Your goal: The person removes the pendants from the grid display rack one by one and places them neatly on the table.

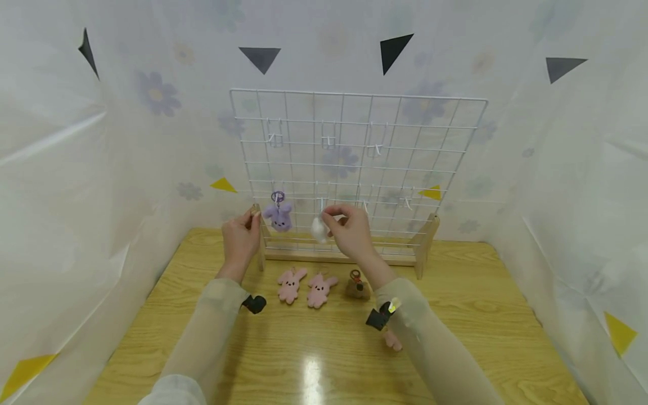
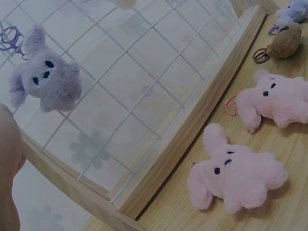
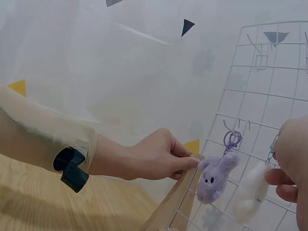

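My right hand (image 1: 351,230) pinches the ring end of a white plush keychain (image 1: 319,229) at the wire grid, close by a lower hook (image 1: 321,203). In the right wrist view the white plush (image 3: 251,195) hangs below the fingers on a short chain. At the grid's left side, my left hand (image 1: 242,236) grips the top of the wooden stand's left post (image 3: 190,166) between thumb and fingers. Beside that hand a purple plush keychain (image 1: 279,216) hangs by its purple ring from a hook.
Upper hooks (image 1: 328,142) on the grid bear nothing. On the wooden table (image 1: 471,315) before the stand lie pink plush keychains (image 1: 290,286) and a brown one (image 1: 358,288). Another pink plush (image 1: 392,340) shows partly under my right forearm. A second purple plush (image 2: 292,12) lies farther right.
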`<state>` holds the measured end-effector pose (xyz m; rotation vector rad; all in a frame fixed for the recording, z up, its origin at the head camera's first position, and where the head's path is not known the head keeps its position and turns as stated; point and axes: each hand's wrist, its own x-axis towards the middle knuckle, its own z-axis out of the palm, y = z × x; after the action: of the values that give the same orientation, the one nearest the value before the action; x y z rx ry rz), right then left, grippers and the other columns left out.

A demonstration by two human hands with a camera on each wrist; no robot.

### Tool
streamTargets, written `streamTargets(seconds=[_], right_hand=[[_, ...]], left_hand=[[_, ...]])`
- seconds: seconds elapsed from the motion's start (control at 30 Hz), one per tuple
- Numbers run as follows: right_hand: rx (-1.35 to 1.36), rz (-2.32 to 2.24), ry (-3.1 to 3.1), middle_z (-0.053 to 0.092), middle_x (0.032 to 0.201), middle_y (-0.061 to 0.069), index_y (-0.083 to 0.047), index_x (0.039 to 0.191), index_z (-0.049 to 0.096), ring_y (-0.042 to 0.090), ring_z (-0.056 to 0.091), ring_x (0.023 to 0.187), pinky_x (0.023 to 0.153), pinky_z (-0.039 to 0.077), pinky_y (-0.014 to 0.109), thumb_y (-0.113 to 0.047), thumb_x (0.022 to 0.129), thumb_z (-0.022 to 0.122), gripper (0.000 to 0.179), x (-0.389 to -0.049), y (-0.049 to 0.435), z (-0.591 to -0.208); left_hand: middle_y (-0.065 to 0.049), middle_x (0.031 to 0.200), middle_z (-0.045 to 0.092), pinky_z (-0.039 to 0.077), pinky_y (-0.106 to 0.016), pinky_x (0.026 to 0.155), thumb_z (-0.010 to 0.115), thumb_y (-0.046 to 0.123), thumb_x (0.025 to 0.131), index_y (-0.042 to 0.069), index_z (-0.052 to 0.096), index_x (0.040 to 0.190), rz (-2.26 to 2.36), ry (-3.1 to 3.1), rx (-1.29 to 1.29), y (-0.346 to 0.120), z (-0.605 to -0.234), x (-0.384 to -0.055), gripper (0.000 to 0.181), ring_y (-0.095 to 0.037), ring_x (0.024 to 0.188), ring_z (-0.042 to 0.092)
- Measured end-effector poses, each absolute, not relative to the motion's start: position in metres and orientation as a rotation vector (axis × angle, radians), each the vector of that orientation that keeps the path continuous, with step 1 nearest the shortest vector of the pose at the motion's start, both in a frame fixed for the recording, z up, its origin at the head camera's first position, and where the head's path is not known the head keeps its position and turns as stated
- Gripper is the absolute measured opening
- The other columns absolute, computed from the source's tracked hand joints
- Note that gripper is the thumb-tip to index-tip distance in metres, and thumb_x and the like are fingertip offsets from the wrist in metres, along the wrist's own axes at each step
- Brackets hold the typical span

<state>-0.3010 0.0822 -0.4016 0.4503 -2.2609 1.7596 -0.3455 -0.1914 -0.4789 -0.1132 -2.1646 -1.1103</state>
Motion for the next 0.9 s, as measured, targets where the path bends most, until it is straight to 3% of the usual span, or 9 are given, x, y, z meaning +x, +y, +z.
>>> streamTargets(seconds=[0.3,0.43,0.63,0.9], right_hand=[[0.511,1.730,-2.244,0.074,0.105,0.012,0.003,0.108,0.076,0.037,0.067,0.063,0.046,0.049,0.025,-0.007,0.102,0.072,0.012,-0.294,0.082,-0.399],[0.542,1.747,-2.227,0.073,0.104,0.013,0.003,0.107,0.076,0.044,0.066,0.064,0.048,0.053,0.029,-0.006,0.102,0.072,0.011,-0.291,0.083,-0.398],[0.572,1.765,-2.218,0.073,0.104,0.013,0.003,0.107,0.076,0.049,0.065,0.065,0.047,0.049,0.026,-0.005,0.102,0.071,0.011,-0.284,0.084,-0.393],[0.669,1.744,-2.193,0.073,0.101,0.016,0.005,0.105,0.076,0.041,0.065,0.060,0.048,0.050,0.025,-0.003,0.101,0.072,0.009,-0.272,0.089,-0.389]], left_hand=[[-0.026,0.095,0.076,0.064,-0.049,0.066,0.072,0.012,0.103,-0.010,0.072,0.119,-1.092,-2.164,-0.126,-0.192,-0.479,-0.346,0.028,-0.037,0.074,0.076],[-0.026,0.095,0.076,0.064,-0.050,0.065,0.072,0.012,0.103,-0.010,0.072,0.120,-1.082,-2.159,-0.126,-0.192,-0.480,-0.346,0.027,-0.038,0.073,0.076],[-0.026,0.097,0.076,0.064,-0.050,0.066,0.072,0.012,0.103,-0.010,0.072,0.120,-1.078,-2.153,-0.124,-0.192,-0.481,-0.346,0.027,-0.038,0.074,0.077],[-0.026,0.095,0.076,0.064,-0.048,0.065,0.073,0.011,0.102,-0.010,0.072,0.119,-1.087,-2.153,-0.121,-0.192,-0.479,-0.346,0.027,-0.037,0.072,0.076]])
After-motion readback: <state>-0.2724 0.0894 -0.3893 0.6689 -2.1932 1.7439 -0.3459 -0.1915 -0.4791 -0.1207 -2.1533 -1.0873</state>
